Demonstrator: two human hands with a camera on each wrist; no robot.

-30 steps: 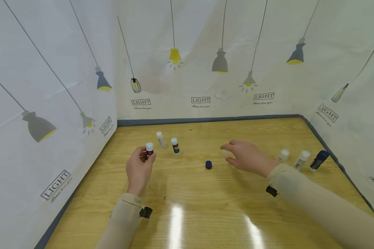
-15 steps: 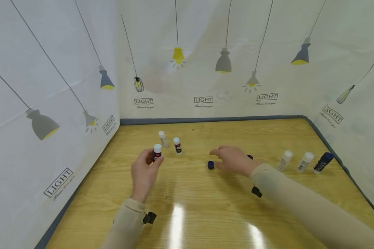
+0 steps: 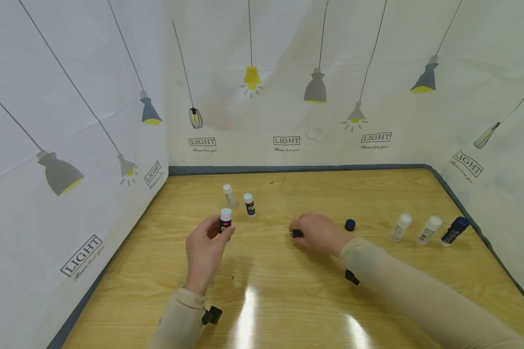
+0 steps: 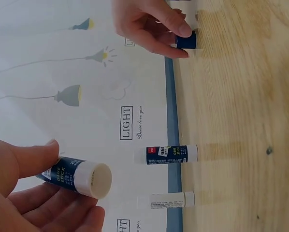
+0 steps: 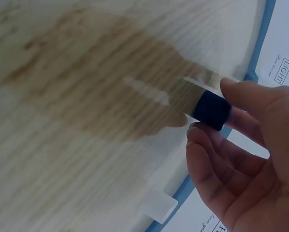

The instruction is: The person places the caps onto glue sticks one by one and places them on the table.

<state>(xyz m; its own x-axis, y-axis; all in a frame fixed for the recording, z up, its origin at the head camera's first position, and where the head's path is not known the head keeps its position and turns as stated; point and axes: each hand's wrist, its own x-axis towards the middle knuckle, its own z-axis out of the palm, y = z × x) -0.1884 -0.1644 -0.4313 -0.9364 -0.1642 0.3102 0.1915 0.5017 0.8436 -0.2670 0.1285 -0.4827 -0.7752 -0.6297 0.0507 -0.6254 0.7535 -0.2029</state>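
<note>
My left hand [image 3: 205, 252] holds a glue stick [image 4: 67, 175] with a dark label and a white cap, raised over the table. The same glue stick [image 3: 225, 220] is tilted, its white end toward the left wrist camera. My right hand [image 3: 320, 235] pinches a dark blue cap [image 5: 212, 110] between thumb and fingers, low at the table top. In the left wrist view too, the right hand [image 4: 151, 24] has its fingertips around the blue cap [image 4: 186, 39]. A second dark blue cap [image 3: 350, 225] lies on the table right of that hand.
Behind the left hand stand a dark-labelled glue stick [image 3: 250, 205] and a slim white one [image 3: 229, 196]. At the right stand two white glue sticks [image 3: 401, 228] and a dark blue one [image 3: 454, 231]. A printed cloth wall [image 3: 227, 97] borders the wooden table [image 3: 288, 300].
My right hand has moved left and down onto the blue cap and now pinches it. Another blue cap now shows where that hand was. The left hand has shifted slightly right with its glue stick.
</note>
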